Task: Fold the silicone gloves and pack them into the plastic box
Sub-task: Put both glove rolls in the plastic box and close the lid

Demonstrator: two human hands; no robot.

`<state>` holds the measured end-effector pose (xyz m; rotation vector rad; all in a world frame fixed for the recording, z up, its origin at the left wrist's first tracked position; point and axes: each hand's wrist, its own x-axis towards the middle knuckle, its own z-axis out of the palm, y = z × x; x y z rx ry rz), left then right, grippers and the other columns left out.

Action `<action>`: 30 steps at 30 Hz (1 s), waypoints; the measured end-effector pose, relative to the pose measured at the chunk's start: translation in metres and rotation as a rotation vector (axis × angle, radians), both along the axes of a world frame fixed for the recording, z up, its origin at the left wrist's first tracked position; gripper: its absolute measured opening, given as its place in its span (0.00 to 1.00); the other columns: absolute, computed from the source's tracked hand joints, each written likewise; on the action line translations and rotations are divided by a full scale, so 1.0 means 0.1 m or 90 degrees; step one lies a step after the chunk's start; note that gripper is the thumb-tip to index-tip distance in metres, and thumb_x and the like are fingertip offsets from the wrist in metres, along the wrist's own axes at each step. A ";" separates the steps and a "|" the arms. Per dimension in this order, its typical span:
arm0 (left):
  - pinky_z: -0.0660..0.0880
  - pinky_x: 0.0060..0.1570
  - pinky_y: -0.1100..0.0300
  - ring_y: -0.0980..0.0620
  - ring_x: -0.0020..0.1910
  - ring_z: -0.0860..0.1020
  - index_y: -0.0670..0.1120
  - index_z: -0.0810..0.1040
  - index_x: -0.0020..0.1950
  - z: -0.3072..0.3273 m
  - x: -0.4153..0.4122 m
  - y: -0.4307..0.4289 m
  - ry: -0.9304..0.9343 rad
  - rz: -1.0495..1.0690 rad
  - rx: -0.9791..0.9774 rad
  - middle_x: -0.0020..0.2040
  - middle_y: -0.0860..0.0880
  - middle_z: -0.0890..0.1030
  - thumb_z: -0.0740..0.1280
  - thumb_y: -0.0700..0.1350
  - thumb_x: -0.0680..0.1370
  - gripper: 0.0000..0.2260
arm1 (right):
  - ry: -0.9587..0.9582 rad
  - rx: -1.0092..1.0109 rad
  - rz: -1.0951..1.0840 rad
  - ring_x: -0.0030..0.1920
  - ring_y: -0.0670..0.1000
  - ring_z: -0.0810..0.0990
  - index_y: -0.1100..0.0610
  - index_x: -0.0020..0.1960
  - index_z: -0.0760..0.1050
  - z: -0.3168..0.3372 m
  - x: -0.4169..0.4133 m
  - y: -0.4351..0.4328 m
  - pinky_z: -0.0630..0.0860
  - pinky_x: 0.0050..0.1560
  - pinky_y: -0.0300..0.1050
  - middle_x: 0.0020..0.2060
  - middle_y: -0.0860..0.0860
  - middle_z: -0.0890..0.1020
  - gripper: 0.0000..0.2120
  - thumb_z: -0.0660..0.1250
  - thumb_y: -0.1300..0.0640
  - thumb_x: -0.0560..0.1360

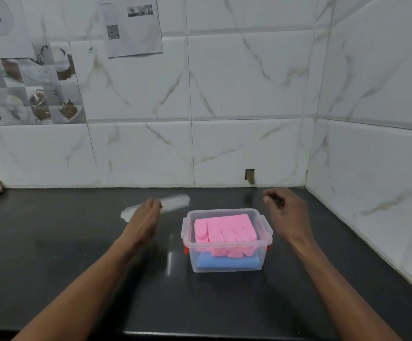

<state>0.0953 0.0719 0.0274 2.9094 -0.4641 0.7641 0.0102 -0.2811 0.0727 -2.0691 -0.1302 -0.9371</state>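
Head view: box [227, 244] between left hand [144, 221], grip unclear, and slack, empty right hand [289, 215]

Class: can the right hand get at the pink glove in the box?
Probably yes: the box is open-topped, the pink glove lies uppermost, and the right hand hovers close by, nothing between.

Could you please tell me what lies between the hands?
In the head view, the box, holding a pink glove over a blue glove, sits between left hand and right hand.
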 end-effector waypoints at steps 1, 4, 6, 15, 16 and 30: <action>0.74 0.43 0.44 0.36 0.47 0.76 0.36 0.74 0.55 0.09 0.01 0.00 -0.023 0.010 -0.021 0.50 0.38 0.74 0.60 0.26 0.68 0.17 | -0.007 0.005 0.000 0.43 0.42 0.80 0.57 0.53 0.81 0.03 0.01 0.01 0.70 0.40 0.23 0.45 0.50 0.83 0.08 0.69 0.63 0.75; 0.74 0.44 0.45 0.35 0.47 0.76 0.36 0.73 0.62 0.48 -0.01 -0.06 -0.108 0.025 -0.054 0.53 0.37 0.73 0.60 0.25 0.69 0.22 | -0.023 0.005 0.015 0.46 0.44 0.80 0.57 0.56 0.80 0.12 0.04 0.08 0.70 0.42 0.20 0.49 0.51 0.82 0.09 0.69 0.62 0.75; 0.75 0.43 0.45 0.36 0.46 0.78 0.39 0.72 0.66 0.78 -0.06 -0.15 -0.146 -0.017 -0.082 0.56 0.38 0.72 0.59 0.27 0.72 0.23 | -0.027 -0.003 0.038 0.50 0.43 0.78 0.56 0.60 0.77 0.20 0.07 0.16 0.68 0.45 0.18 0.54 0.50 0.80 0.14 0.70 0.60 0.75; 0.70 0.43 0.67 0.48 0.41 0.79 0.39 0.73 0.65 1.54 -0.37 -0.80 -0.059 -0.329 -0.174 0.50 0.43 0.74 0.51 0.23 0.73 0.25 | 0.074 0.077 0.208 0.63 0.48 0.76 0.53 0.72 0.64 0.61 0.16 0.29 0.72 0.63 0.44 0.66 0.50 0.75 0.24 0.63 0.48 0.80; 0.70 0.43 0.67 0.48 0.41 0.79 0.40 0.74 0.64 1.55 -0.37 -0.83 -0.039 -0.335 -0.176 0.50 0.42 0.74 0.52 0.24 0.74 0.24 | 0.068 0.092 0.228 0.57 0.48 0.80 0.54 0.68 0.69 0.62 0.15 0.28 0.76 0.59 0.47 0.60 0.50 0.80 0.19 0.62 0.49 0.80; 0.83 0.43 0.54 0.46 0.41 0.83 0.37 0.82 0.54 1.02 -0.49 -0.52 0.373 -0.280 -0.931 0.45 0.40 0.84 0.68 0.42 0.79 0.10 | 0.082 0.396 0.253 0.39 0.48 0.82 0.59 0.51 0.80 0.41 0.22 0.09 0.80 0.43 0.43 0.39 0.50 0.83 0.08 0.66 0.55 0.78</action>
